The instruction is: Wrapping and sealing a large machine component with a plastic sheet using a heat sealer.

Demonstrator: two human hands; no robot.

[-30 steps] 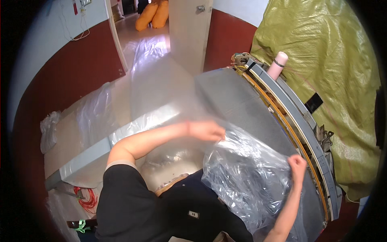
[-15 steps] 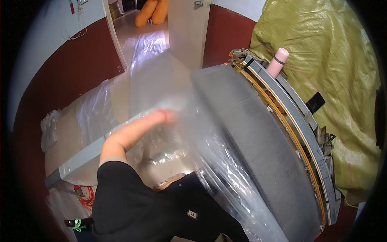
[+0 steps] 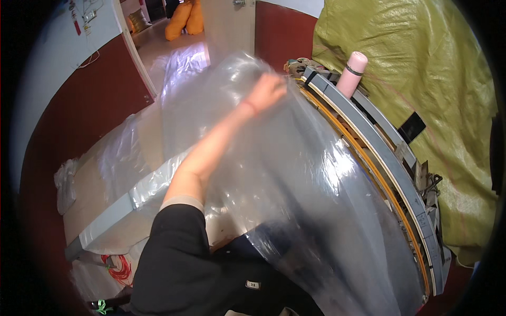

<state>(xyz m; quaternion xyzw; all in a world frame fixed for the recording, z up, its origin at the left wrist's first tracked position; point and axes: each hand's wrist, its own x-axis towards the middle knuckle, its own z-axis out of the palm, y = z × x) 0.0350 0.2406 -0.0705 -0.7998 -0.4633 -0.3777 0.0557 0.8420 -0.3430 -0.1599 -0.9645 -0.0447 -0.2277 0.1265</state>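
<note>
My left hand (image 3: pixel 268 90) is closed on a clear plastic sheet (image 3: pixel 337 168), near the far end of a long machine. It is somewhat blurred, and a red band circles the wrist. The sheet lies loosely over the dark grey bed (image 3: pixel 295 195) of the machine and spills toward my body, with bright glare on it. A blue-grey rail (image 3: pixel 387 139) with an orange strip (image 3: pixel 363 155) runs along the bed's right side. My right hand is out of sight.
A pink bottle (image 3: pixel 352 73) and a black phone (image 3: pixel 411 127) rest by the rail. Behind hangs a yellow-green woven cover (image 3: pixel 400 37). On the left stands a tan table (image 3: pixel 89 216) with more plastic; red wire (image 3: pixel 121 271) coils below. Beyond the doorway lie orange sacks (image 3: pixel 182 21).
My left hand has moved away from me and to the right, drawing the plastic sheet across the grey bed, which was mostly bare before. The view has shifted slightly.
</note>
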